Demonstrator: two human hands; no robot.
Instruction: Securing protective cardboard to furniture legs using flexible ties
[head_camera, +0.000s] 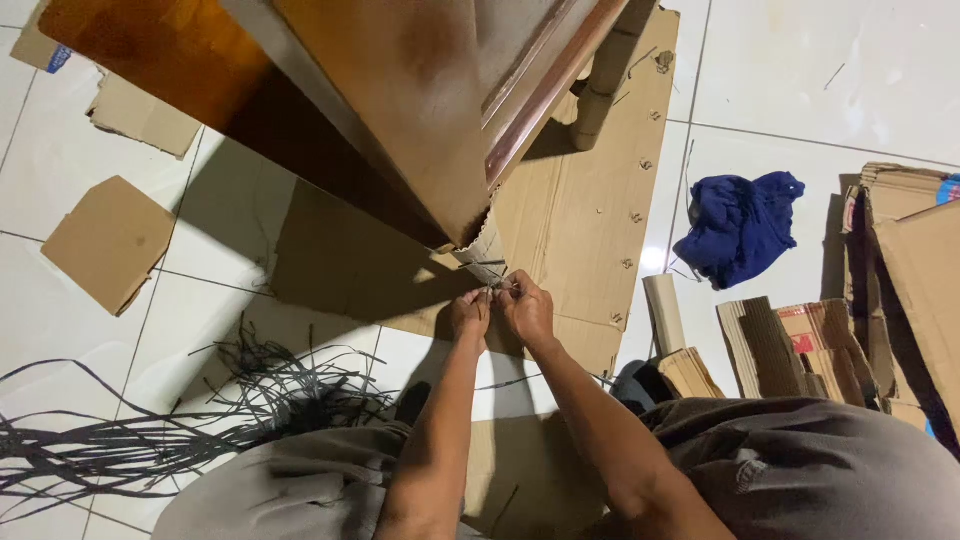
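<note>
A brown wooden furniture piece (400, 90) stands on a flattened cardboard sheet (575, 210). Its near leg (478, 248) is wrapped in cardboard. My left hand (470, 312) and my right hand (527, 308) meet at the base of that leg, fingers pinched on a thin dark strap (497, 287) that runs around the wrapping. Both forearms reach forward from my lap. The strap's ends are partly hidden by my fingers.
A tangle of dark straps (200, 410) lies on the white tile floor at the left. Cardboard scraps (108, 240) lie at the far left. A blue cloth (742, 225) and stacked cardboard pieces (800, 345) are at the right.
</note>
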